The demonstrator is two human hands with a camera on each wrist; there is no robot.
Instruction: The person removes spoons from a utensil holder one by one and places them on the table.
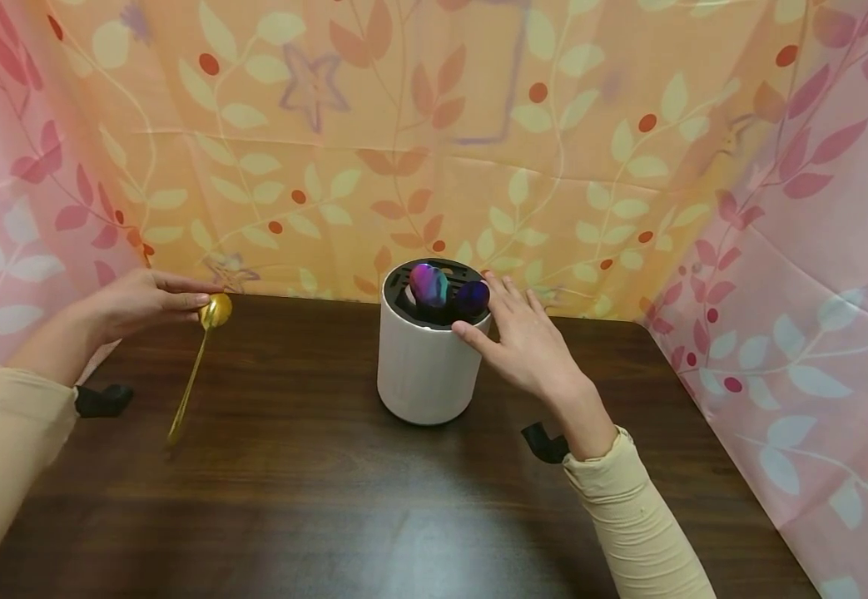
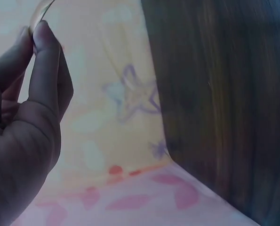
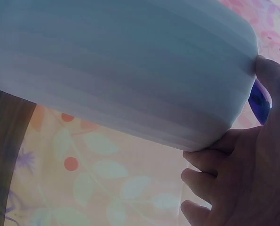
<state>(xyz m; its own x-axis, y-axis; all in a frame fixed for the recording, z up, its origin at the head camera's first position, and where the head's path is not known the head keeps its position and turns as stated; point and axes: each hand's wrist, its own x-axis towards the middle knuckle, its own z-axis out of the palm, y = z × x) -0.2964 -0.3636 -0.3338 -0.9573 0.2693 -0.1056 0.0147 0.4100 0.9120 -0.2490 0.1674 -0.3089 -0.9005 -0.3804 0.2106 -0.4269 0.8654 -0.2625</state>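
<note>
My left hand (image 1: 152,301) pinches a gold spoon (image 1: 215,310) by its bowl between thumb and fingers. The spoon's long thin handle slants down toward the table. In the left wrist view only a sliver of the bowl (image 2: 40,14) shows above the fingertips. A white round utensil holder (image 1: 429,378) with a black slotted top stands upright near the middle. An iridescent spoon (image 1: 429,284) and a dark blue-purple spoon (image 1: 473,297) stand in it, bowls up. Against the holder's right rim rests my right hand (image 1: 527,341), its fingers extended and spread, thumb at the near side.
The dark wooden table (image 1: 314,516) carries the holder. An orange leaf-patterned cloth (image 1: 374,166) hangs behind it, and pink patterned cloths flank both sides. Black pieces (image 1: 104,401) stick out at both wrists.
</note>
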